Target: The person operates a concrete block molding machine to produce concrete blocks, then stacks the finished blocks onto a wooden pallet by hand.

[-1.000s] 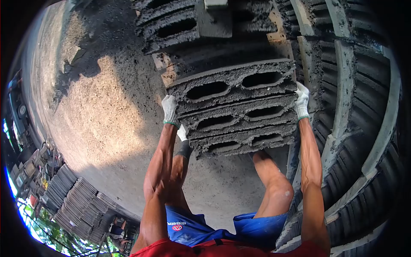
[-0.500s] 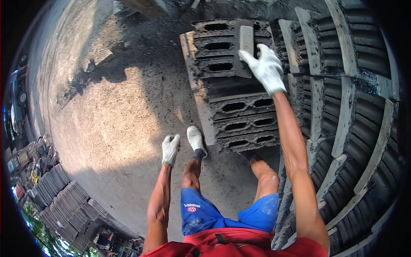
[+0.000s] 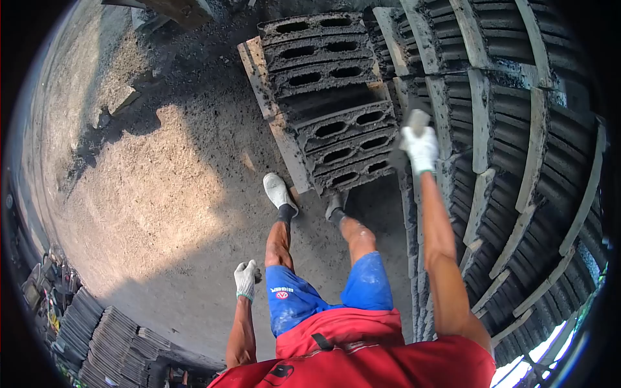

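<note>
My right hand (image 3: 422, 150), in a white glove, is wrapped round a pale block-shaped tool (image 3: 418, 121) at the right side of the dark hollow blocks. A dark blurred part of the tool shows beside the glove. Two groups of wet-looking hollow blocks lie on boards: one at the back (image 3: 314, 52) and one nearer my feet (image 3: 349, 143), with a dark gap between them. My left hand (image 3: 245, 279), also gloved, hangs low at the left with its fingers curled; whether anything is in it is hidden.
Rows of stacked dark blocks with wooden boards (image 3: 482, 123) rise along the right. A sand pile (image 3: 158, 200) lies on the ground at the left. Stacked thin slabs (image 3: 113, 343) stand at the lower left. My feet are close to the near blocks.
My right hand has moved with the tool from the top of the back blocks to the right side of the near ones. My left hand is lower, and the view has shifted.
</note>
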`<state>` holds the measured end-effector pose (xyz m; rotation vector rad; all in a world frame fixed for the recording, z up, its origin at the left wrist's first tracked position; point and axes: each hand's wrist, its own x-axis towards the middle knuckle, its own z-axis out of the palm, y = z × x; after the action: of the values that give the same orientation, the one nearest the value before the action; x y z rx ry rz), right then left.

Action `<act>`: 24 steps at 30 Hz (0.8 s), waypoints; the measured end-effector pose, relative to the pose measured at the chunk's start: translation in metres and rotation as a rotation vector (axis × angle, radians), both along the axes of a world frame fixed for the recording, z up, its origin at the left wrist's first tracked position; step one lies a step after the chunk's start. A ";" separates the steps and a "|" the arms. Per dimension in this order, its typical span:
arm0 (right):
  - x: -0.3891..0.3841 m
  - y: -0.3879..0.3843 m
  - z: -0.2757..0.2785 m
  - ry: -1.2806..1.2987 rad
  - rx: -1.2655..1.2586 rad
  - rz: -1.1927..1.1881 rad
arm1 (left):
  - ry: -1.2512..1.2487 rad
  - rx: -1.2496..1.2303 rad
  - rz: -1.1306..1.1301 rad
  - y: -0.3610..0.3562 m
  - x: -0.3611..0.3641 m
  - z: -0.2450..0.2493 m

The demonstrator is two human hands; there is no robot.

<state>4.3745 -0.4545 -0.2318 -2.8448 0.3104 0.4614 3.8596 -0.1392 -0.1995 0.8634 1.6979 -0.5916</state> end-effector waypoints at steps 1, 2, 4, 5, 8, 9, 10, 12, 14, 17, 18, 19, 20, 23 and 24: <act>-0.026 0.017 -0.024 0.039 -0.099 0.133 | 0.006 0.001 -0.003 -0.001 -0.006 0.003; -0.064 0.050 -0.035 -0.102 -0.039 0.081 | 0.020 0.004 0.001 -0.004 -0.010 0.006; -0.111 0.133 0.002 0.104 0.018 0.255 | 0.040 0.008 0.003 -0.015 -0.012 0.013; -0.139 0.155 -0.014 0.153 -0.103 0.718 | 0.031 0.024 -0.013 -0.015 -0.004 0.022; -0.163 0.197 0.005 0.186 0.001 0.884 | -0.030 0.109 0.034 -0.016 0.010 0.036; -0.155 0.184 0.001 0.230 -0.060 0.874 | -0.056 0.131 0.095 -0.026 0.007 0.039; -0.128 0.165 0.015 0.230 -0.062 0.851 | -0.059 0.137 0.114 -0.032 -0.004 0.041; -0.095 0.097 0.011 0.093 -0.061 0.570 | -0.043 0.181 0.081 -0.044 -0.048 0.045; -0.062 0.036 0.027 -0.011 -0.146 0.285 | -0.006 0.180 0.154 -0.081 -0.095 0.065; -0.044 -0.035 0.040 -0.053 -0.287 0.146 | 0.130 0.092 0.274 -0.145 -0.130 0.114; -0.053 -0.028 0.049 0.029 -0.072 0.175 | 0.118 0.057 0.220 -0.164 -0.148 0.133; -0.064 -0.017 0.070 0.064 -0.026 0.229 | 0.106 0.020 0.167 -0.179 -0.158 0.148; -0.077 0.016 0.111 0.141 0.084 0.277 | 0.090 0.067 0.099 -0.204 -0.154 0.174; -0.100 -0.006 0.124 0.227 0.169 0.454 | 0.069 0.115 0.266 -0.290 -0.178 0.241; -0.122 0.006 0.144 0.224 0.199 0.520 | 0.070 0.156 0.217 -0.302 -0.196 0.251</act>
<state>4.2521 -0.4481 -0.0877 -2.6544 -0.4287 0.8574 3.6640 -0.4417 0.0512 0.7610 1.8910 -0.3494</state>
